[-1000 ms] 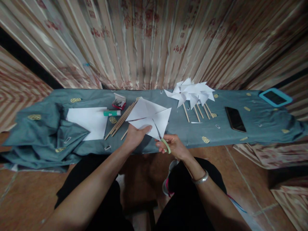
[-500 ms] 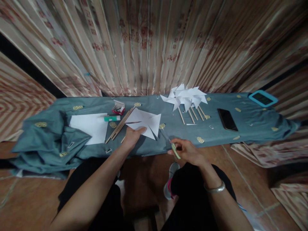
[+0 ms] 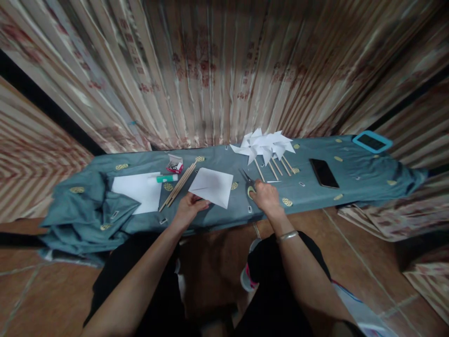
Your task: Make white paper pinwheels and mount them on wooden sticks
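A square of white paper (image 3: pixel 212 183) with a slit at its left corner is pinched by my left hand (image 3: pixel 190 207) at its lower left edge. My right hand (image 3: pixel 267 195) is closed on green-handled scissors (image 3: pixel 250 184), which lie low over the cloth with their blades slightly apart and pointing away from me. Just beyond the scissors are several white paper pinwheels (image 3: pixel 266 145) on wooden sticks. To the left of my left hand lies a bundle of wooden sticks (image 3: pixel 178 186).
A glue stick (image 3: pixel 167 178) lies on white paper sheets (image 3: pixel 131 187) at the left. Behind it stands an open red box of small metal pins (image 3: pixel 174 164). A black phone (image 3: pixel 323 173) and a blue-framed tablet (image 3: pixel 372 141) rest on the right of the grey-green cloth (image 3: pixel 301 196).
My right hand has moved forward with the scissors, down toward the cloth by the pinwheels. My left hand still holds the paper, whose slits now look closed up.
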Available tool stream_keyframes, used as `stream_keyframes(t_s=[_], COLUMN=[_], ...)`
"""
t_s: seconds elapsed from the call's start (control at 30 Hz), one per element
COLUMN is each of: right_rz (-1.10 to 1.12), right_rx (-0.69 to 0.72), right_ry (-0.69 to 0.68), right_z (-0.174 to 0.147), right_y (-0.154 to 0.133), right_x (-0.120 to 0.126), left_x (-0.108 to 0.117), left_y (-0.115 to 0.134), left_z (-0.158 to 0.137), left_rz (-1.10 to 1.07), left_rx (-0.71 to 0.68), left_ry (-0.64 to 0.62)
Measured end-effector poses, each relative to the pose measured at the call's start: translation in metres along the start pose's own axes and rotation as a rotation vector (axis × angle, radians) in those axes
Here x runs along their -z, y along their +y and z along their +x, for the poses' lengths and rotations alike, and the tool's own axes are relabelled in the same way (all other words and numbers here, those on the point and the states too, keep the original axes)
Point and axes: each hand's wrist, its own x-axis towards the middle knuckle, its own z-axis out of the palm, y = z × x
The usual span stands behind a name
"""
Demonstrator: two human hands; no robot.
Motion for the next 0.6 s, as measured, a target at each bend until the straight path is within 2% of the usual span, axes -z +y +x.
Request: stream_keyframes(t_s=[0.17,0.3,0.37,0.5,0.53,0.6], right_rz=[0.009,0.032,0.062,0.16,0.19,0.242], right_rx=[0.004,0.007,0.03,0.104,0.124,0.155], right_ry=[0.006,0.081,0.142,0.243,0.265,0.302], right_z=[0.005,0.001,-0.003,-0.014,-0.017,-0.023], right_y=[-0.002,-0.003,-0.005,-0.005,-0.004,0.001], right_x=[0.0,0.001,0.001,-0.006,-0.009,-0.019], left_x=[0.018,0.044,0.064,0.104,0.11,0.116], left_y=[-0.004,-0.002,0.007,0.034,0.039,0.046], left_z=[-0.019,-0.033,-0.031,-0.002,0.009,0.029], left_rz=[0.045,0.285,0.465,0.858,0.975,1.171], left_rx=[0.028,-0.024,-0.147,-0.552,-0.601,-0.591], left_ry=[-0.017,-0.037,0.054,0.354,0.382,0.364])
